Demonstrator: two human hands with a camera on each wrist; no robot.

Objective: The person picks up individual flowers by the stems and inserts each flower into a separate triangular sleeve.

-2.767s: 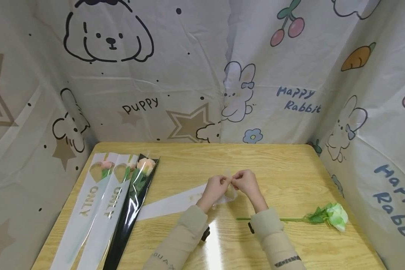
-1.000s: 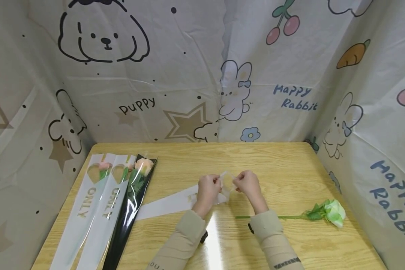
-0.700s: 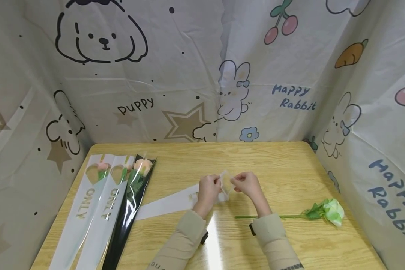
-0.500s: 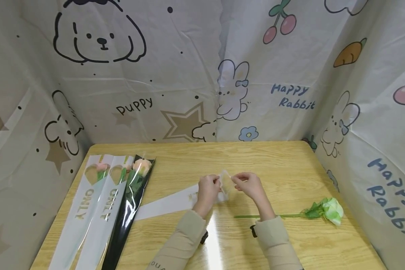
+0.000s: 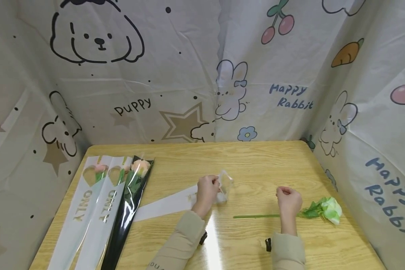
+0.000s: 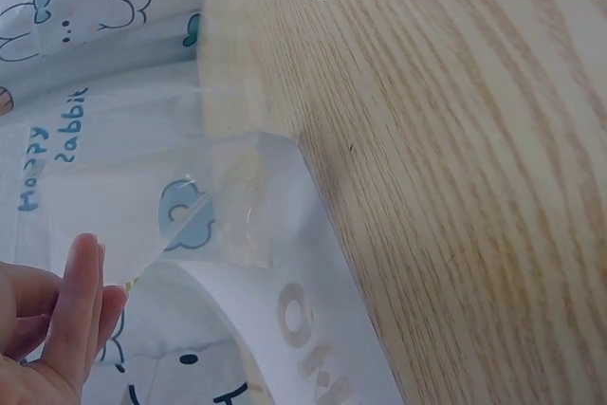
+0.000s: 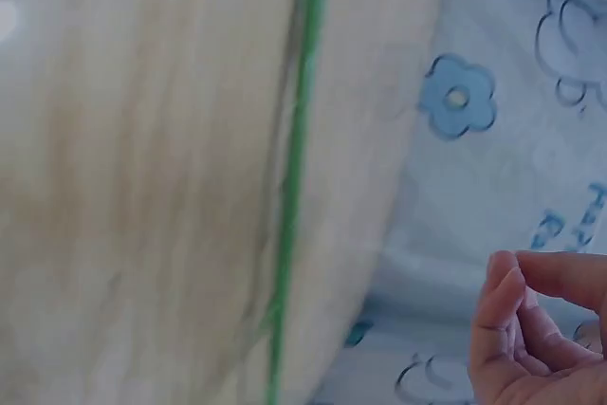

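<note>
A white flower sleeve (image 5: 168,204) with a clear plastic mouth (image 5: 227,180) lies slanted across the table's middle. My left hand (image 5: 207,191) pinches the rim of that mouth; in the left wrist view the film (image 6: 237,187) stands raised beside the fingers (image 6: 81,301). To the right, a pale green artificial rose (image 5: 331,210) lies with its stem pointing left. My right hand (image 5: 289,200) hovers over the stem (image 7: 299,120). Its thumb and forefinger meet at the tips, the other fingers are curled, and nothing shows between them.
At the table's left side lie two white sleeves (image 5: 82,210) (image 5: 104,221) marked ONLY, each with a pink flower, and a black sleeve (image 5: 121,225) with a peach rose (image 5: 140,167). Printed cloth (image 5: 185,75) hangs round the back and sides of the table.
My right hand has come away from the sleeve's mouth and moved right, over the green rose's stem. The left hand stays at the sleeve, whose mouth now gapes a little.
</note>
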